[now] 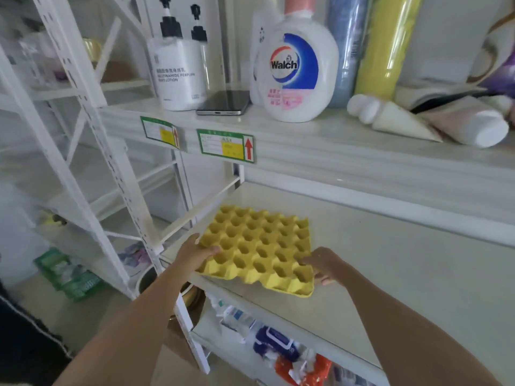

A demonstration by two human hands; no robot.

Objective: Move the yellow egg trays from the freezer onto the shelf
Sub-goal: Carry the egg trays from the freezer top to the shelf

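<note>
Both hands grip the yellow egg tray (259,250) at the shelf's (390,274) near-left corner — left hand (195,253) and right hand (324,264) pinching opposite edges. It looks light, thin, flexible — best supported at both sides.

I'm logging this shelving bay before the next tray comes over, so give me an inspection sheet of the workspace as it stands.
Surface: pale middle shelf, bare to the right of the tray.
Job's things: one yellow egg tray at the shelf's front left corner, its near edge overhanging.
Clutter: upper shelf holds lotion pump bottles, phone, Walch detergent jug, blue and yellow rolls; packets on the shelf below.
Grippers: left hand and right hand each hold a tray side.
Cables: nothing seen.
Surroundings: white racking, green label cards.
</note>
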